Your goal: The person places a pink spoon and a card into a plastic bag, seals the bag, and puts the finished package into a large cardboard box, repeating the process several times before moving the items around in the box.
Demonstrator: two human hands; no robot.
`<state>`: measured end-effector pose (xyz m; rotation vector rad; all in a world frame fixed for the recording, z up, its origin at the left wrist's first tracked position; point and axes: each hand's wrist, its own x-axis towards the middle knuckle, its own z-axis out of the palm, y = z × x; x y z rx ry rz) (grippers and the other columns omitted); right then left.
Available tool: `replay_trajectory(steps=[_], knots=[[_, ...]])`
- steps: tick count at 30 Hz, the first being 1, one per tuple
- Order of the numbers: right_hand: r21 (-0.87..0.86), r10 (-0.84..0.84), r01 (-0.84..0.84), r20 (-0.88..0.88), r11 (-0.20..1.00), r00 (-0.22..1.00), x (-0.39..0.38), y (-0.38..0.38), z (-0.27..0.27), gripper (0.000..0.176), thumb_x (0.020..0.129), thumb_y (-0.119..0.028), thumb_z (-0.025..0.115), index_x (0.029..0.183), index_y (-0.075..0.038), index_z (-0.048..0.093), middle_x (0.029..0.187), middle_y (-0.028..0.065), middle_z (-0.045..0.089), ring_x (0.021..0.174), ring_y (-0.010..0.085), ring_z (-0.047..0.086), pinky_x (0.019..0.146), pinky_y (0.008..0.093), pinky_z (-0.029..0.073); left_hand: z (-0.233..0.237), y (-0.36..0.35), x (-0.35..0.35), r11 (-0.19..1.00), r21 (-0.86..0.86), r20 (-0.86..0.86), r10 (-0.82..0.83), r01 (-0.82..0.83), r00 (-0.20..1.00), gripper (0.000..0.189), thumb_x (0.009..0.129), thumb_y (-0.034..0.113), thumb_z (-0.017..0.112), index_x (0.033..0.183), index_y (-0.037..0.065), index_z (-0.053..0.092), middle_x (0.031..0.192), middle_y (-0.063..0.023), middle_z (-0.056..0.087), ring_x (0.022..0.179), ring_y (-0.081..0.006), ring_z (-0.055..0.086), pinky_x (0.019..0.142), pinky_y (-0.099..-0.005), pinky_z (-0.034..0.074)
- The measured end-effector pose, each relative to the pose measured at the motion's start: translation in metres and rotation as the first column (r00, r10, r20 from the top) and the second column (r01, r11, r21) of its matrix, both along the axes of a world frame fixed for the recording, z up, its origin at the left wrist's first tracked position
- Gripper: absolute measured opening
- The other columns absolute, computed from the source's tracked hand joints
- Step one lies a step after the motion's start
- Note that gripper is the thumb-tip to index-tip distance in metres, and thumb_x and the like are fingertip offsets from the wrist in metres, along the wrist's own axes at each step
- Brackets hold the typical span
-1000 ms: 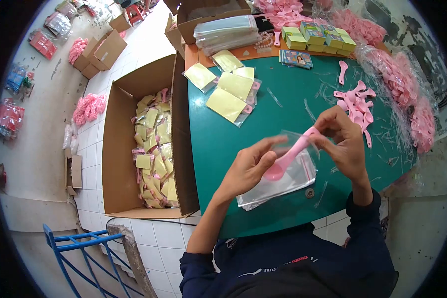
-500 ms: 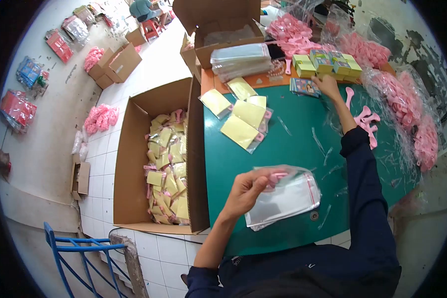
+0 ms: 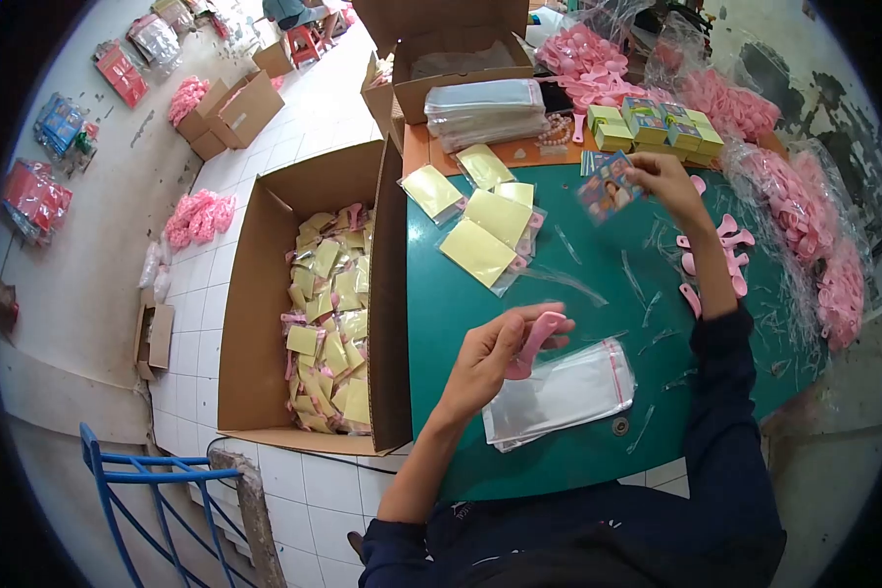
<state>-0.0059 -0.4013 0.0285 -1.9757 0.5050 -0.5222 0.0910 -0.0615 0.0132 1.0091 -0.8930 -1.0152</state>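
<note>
My left hand [image 3: 488, 365] is closed around a pink plastic spoon [image 3: 535, 347], held above a stack of clear plastic bags [image 3: 563, 400]. Between the thumb and fingers of my right hand [image 3: 671, 184] is a colourful printed card [image 3: 610, 190], lifted over the far part of the green table [image 3: 598, 235]. Just behind it stand stacks of cards [image 3: 647, 125] with yellow-green edges. Several loose pink spoons [image 3: 727, 250] lie beside my right forearm. To the left are packed bags [image 3: 480, 250] with pale yellow cards and pink pieces inside.
A large open cardboard box [image 3: 309, 196] full of packed bags stands left of the table. Bags of pink spoons [image 3: 794, 196] line the right edge. At the back sit another open box [image 3: 461, 59] and a pile of clear bags [image 3: 485, 110]. Plastic scraps litter the tabletop.
My right hand has picked up a printed card by the stacks and drawn it back toward me. The pink spoon in my left hand now stands more upright and shows more plainly.
</note>
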Motion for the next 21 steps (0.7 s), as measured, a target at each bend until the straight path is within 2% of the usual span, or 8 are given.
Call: replay_trajectory(steps=[2, 4, 7, 10, 13, 16, 19, 21], knots=[[0.132, 0.015, -0.029, 0.100, 0.991, 0.995, -0.017, 0.082, 0.052, 0.016, 0.085, -0.010, 0.058, 0.099, -0.002, 0.060, 0.080, 0.0007, 0.061, 0.071, 0.0067, 0.054, 0.051, 0.0230, 0.042, 0.000, -0.002, 0.000, 1.000, 0.018, 0.011, -0.021, 0.021, 1.000, 0.050, 0.098, 0.039, 0.034, 0.121, -0.003, 0.050, 0.110, -0.0182, 0.061, 0.097, -0.0235, 0.062, 0.079, -0.0305, 0.050], [0.109, -0.021, -0.002, 0.208, 0.994, 0.978, -0.034, 0.131, 0.072, 0.009, 0.086, -0.005, 0.057, 0.094, -0.001, 0.057, 0.078, 0.0008, 0.060, 0.065, 0.0060, 0.053, 0.049, 0.0207, 0.041, -0.004, -0.002, 0.000, 0.999, 0.030, 0.038, -0.047, 0.046, 0.998, 0.049, 0.098, 0.038, 0.034, 0.120, -0.002, 0.051, 0.109, -0.0174, 0.062, 0.096, -0.0220, 0.063, 0.078, -0.0292, 0.050], [0.037, 0.086, -0.090, 0.099, 0.995, 0.991, -0.055, 0.155, 0.079, 0.007, 0.086, 0.001, 0.055, 0.092, -0.001, 0.055, 0.078, 0.0011, 0.060, 0.059, 0.0053, 0.052, 0.047, 0.0199, 0.042, -0.003, -0.001, -0.001, 0.995, 0.090, 0.094, -0.061, 0.052, 0.994, 0.047, 0.098, 0.037, 0.035, 0.119, 0.000, 0.053, 0.106, -0.0154, 0.063, 0.094, -0.0189, 0.062, 0.075, -0.0261, 0.049], [-0.199, 0.248, -0.260, -0.083, 0.945, 0.965, -0.060, 0.153, 0.085, 0.009, 0.085, 0.003, 0.056, 0.093, -0.001, 0.055, 0.077, 0.0016, 0.060, 0.054, 0.0042, 0.050, 0.048, 0.0185, 0.042, 0.002, 0.001, -0.003, 0.987, 0.142, 0.119, -0.091, 0.074, 0.989, 0.038, 0.099, 0.028, 0.038, 0.119, 0.002, 0.056, 0.100, -0.0057, 0.066, 0.085, -0.0083, 0.057, 0.073, -0.0221, 0.046], [-0.074, 0.088, -0.084, 0.052, 0.994, 0.995, -0.062, 0.156, 0.087, 0.010, 0.083, 0.003, 0.057, 0.093, -0.001, 0.055, 0.075, 0.0033, 0.060, 0.054, 0.0046, 0.051, 0.048, 0.0205, 0.042, 0.007, 0.002, -0.005, 0.980, 0.184, 0.084, -0.097, 0.080, 0.992, 0.041, 0.100, 0.030, 0.034, 0.118, 0.001, 0.055, 0.102, -0.0121, 0.065, 0.090, -0.0131, 0.061, 0.070, -0.0221, 0.048], [-0.011, 0.005, -0.004, 0.151, 1.000, 0.989, -0.063, 0.159, 0.087, 0.010, 0.082, 0.002, 0.059, 0.092, -0.001, 0.056, 0.075, 0.0044, 0.060, 0.053, 0.0074, 0.053, 0.049, 0.0220, 0.043, -0.001, 0.000, -0.004, 0.987, 0.144, 0.078, -0.077, 0.065, 0.994, 0.039, 0.099, 0.029, 0.036, 0.118, 0.000, 0.055, 0.101, -0.0112, 0.065, 0.090, -0.0118, 0.061, 0.070, -0.0207, 0.046], [-0.378, 0.187, -0.185, -0.032, 0.907, 0.982, -0.063, 0.160, 0.090, 0.011, 0.083, 0.000, 0.060, 0.093, -0.002, 0.057, 0.079, 0.0050, 0.062, 0.054, 0.0126, 0.055, 0.051, 0.0228, 0.045, -0.009, 0.000, -0.005, 0.993, 0.113, 0.166, -0.040, 0.021, 0.985, 0.034, 0.098, 0.025, 0.040, 0.119, 0.004, 0.057, 0.096, -0.0036, 0.066, 0.077, -0.0038, 0.053, 0.056, -0.0150, 0.037], [-0.439, 0.270, -0.295, -0.121, 0.849, 0.955, -0.063, 0.158, 0.089, 0.011, 0.087, -0.004, 0.057, 0.098, -0.005, 0.056, 0.090, 0.0058, 0.066, 0.061, 0.0184, 0.059, 0.054, 0.0235, 0.048, -0.013, 0.003, 0.002, 0.967, 0.236, 0.275, -0.155, 0.090, 0.949, 0.035, 0.098, 0.025, 0.041, 0.123, 0.005, 0.055, 0.095, -0.0040, 0.066, 0.075, -0.0042, 0.054, 0.061, -0.0174, 0.041]])
